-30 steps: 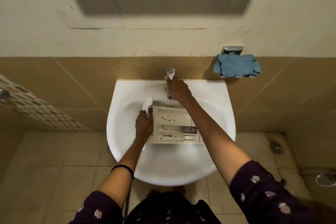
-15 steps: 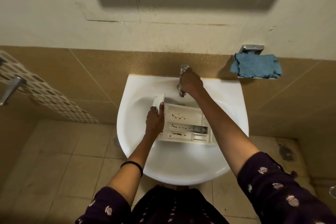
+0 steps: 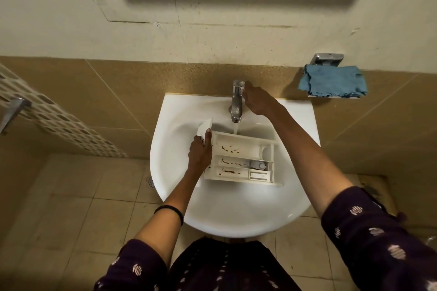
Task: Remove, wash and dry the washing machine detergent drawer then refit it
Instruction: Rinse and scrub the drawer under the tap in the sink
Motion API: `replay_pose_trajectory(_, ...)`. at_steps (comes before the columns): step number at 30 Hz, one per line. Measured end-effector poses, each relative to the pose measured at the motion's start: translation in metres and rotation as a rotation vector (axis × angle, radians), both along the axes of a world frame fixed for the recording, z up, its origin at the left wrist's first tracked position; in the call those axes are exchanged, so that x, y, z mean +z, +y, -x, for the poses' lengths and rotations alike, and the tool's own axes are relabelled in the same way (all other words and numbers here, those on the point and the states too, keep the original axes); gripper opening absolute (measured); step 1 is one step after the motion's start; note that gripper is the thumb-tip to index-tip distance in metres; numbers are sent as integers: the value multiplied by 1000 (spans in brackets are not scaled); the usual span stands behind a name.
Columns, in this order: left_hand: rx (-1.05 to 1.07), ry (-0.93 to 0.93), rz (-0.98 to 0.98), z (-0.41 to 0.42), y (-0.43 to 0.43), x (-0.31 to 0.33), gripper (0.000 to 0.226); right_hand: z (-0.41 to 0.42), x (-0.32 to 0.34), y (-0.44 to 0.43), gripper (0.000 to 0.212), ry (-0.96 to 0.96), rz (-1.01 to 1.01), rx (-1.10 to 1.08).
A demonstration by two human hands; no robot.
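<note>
The white detergent drawer (image 3: 238, 149) lies in the white sink (image 3: 236, 220), its compartments facing up with brown residue streaks in them. My left hand (image 3: 199, 151) grips the drawer's left end by the front panel, thumb on top. Water runs from the chrome tap (image 3: 237, 101) onto the drawer's far edge. My right hand (image 3: 257, 101) is just right of the tap, fingertips touching its head, and the tap body is fully in view.
A blue cloth (image 3: 333, 81) lies on a small wall shelf to the right of the sink, under a chrome bracket (image 3: 327, 58). The tiled wall is close behind the tap. A floor drain (image 3: 151, 181) shows left of the sink.
My right hand, which was wrapped over the tap, has slid off to its right side. Water now flows from the spout. The left hand keeps its hold on the drawer.
</note>
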State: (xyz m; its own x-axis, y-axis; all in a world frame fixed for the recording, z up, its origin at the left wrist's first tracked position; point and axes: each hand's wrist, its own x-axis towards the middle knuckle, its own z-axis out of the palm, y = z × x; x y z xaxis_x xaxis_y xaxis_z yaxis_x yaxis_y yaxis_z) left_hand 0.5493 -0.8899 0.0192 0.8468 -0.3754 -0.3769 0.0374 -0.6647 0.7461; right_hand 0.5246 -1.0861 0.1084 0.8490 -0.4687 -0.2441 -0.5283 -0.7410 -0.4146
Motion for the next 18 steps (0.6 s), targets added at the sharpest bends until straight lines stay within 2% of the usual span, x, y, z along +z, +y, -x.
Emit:
replay_pose_trajectory(8,28,22,-10,-1,-3,1,62,1,-2,-3,36,-25,-4,34)
replay_pose_trajectory(18,22,14,-12,1,-2,5,61,1,-3,2,33,-44,-4,-32)
